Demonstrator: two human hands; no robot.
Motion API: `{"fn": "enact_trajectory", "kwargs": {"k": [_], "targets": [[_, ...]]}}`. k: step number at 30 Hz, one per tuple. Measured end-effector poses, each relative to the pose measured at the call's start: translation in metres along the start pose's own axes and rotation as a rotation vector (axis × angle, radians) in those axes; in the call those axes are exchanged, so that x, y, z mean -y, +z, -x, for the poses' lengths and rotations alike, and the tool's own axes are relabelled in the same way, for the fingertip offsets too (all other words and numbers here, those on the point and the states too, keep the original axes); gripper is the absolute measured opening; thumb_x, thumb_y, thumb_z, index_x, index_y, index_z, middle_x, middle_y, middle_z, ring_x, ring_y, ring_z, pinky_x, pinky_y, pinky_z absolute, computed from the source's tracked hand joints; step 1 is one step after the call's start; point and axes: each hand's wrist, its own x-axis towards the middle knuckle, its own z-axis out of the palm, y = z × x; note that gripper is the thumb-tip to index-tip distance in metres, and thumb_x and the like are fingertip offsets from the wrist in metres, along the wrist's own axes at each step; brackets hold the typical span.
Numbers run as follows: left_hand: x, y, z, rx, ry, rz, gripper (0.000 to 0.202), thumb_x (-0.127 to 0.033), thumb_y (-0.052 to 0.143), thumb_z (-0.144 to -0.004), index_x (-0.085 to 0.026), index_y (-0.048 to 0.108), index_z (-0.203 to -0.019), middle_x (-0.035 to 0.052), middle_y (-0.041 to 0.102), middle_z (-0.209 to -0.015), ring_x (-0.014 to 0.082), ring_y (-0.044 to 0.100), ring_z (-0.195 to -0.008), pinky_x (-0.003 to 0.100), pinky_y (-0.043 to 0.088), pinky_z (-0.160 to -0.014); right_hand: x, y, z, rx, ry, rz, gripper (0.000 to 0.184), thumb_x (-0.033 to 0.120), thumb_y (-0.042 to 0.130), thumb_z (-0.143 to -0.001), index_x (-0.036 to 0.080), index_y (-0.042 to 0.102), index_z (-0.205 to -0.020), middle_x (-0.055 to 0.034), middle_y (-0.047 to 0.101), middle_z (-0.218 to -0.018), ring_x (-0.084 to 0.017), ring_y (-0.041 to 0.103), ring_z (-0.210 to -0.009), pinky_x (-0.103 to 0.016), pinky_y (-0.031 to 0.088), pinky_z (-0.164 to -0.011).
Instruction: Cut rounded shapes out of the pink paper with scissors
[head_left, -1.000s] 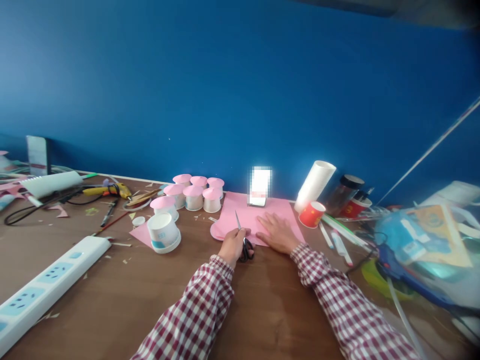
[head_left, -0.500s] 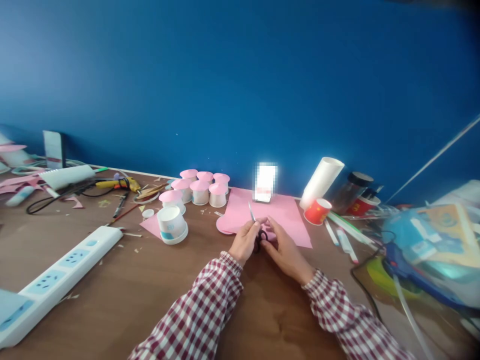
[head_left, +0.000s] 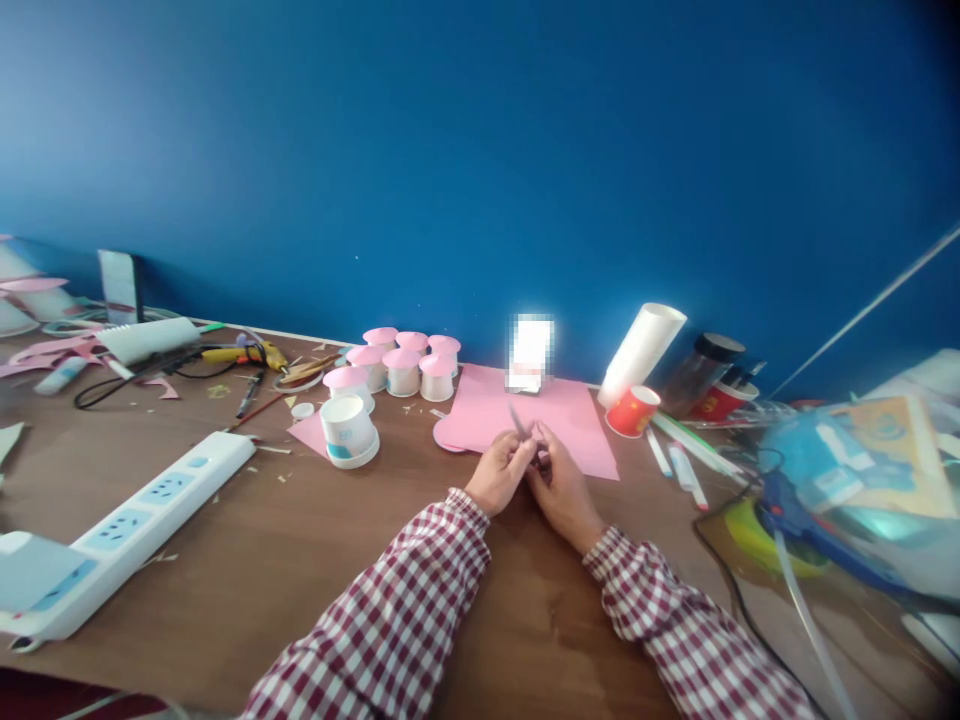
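Note:
Both hands meet over the front of a pink sheet of paper (head_left: 555, 410). My left hand (head_left: 499, 474) is closed around a pair of scissors (head_left: 516, 416), whose blade points up and away. Close against it, my right hand (head_left: 561, 488) has its fingers curled at the dark handle end, which they mostly hide. Left of the paper, rounded pink cutouts (head_left: 448, 434) lie on the table. A white paper cup (head_left: 349, 430) stands upside down on a white lid nearby, and several cups with pink discs on top (head_left: 403, 370) stand behind it.
A white power strip (head_left: 150, 520) lies at the left. Behind it are a yellow glue gun (head_left: 247, 355) and paper scraps. To the right stand a white paper roll (head_left: 641, 350) and a red cup (head_left: 632, 412), with markers (head_left: 686, 475) and a blue glue gun (head_left: 810, 540) beyond.
My right hand has closed in on my left at the scissors' handles, which were more visible before. The camera view has shifted slightly.

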Motion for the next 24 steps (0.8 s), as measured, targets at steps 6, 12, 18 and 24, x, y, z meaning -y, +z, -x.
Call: {"fn": "enact_trajectory", "kwargs": {"k": [6,12,18,24], "targets": [[-0.009,-0.040,-0.007,-0.285,0.009,-0.563,0.036,-0.026,0.037,-0.089,-0.017,0.058,-0.116,0.0114,0.064,-0.108,0.0225,0.057,-0.100,0.035,0.044,-0.088,-0.007,0.000,-0.001,-0.103,0.058,0.048,0.046,0.030,0.051,-0.086,0.017,0.044,-0.130,-0.0134,0.060,-0.112,-0.025,0.059,-0.095,-0.040,0.053,-0.079],[-0.006,-0.080,-0.013,-0.264,-0.434,-0.992,0.039,-0.020,0.037,-0.084,-0.015,0.055,-0.118,0.0180,0.063,-0.110,0.0352,0.054,-0.104,0.047,0.043,-0.083,-0.012,0.002,-0.002,-0.123,0.035,0.046,0.046,0.030,0.050,-0.087,0.018,0.043,-0.131,-0.0140,0.056,-0.119,-0.025,0.057,-0.104,-0.042,0.050,-0.088],[0.010,-0.088,-0.019,-0.264,-0.509,-0.812,0.041,-0.023,0.037,-0.085,-0.018,0.056,-0.121,0.0146,0.062,-0.118,0.0303,0.054,-0.110,0.040,0.041,-0.089,-0.019,0.003,-0.003,-0.110,0.066,0.056,0.046,0.030,0.048,-0.087,0.017,0.042,-0.131,-0.0147,0.052,-0.125,-0.026,0.053,-0.112,-0.043,0.048,-0.092],[0.017,-0.095,-0.024,-0.325,-0.387,-0.570,0.038,-0.019,0.040,-0.082,-0.010,0.060,-0.114,0.0148,0.065,-0.112,0.0242,0.057,-0.107,0.035,0.040,-0.092,-0.021,0.003,-0.004,-0.096,0.091,0.071,0.045,0.029,0.047,-0.087,0.016,0.043,-0.130,-0.0148,0.053,-0.126,-0.026,0.052,-0.114,-0.046,0.044,-0.095]]}}
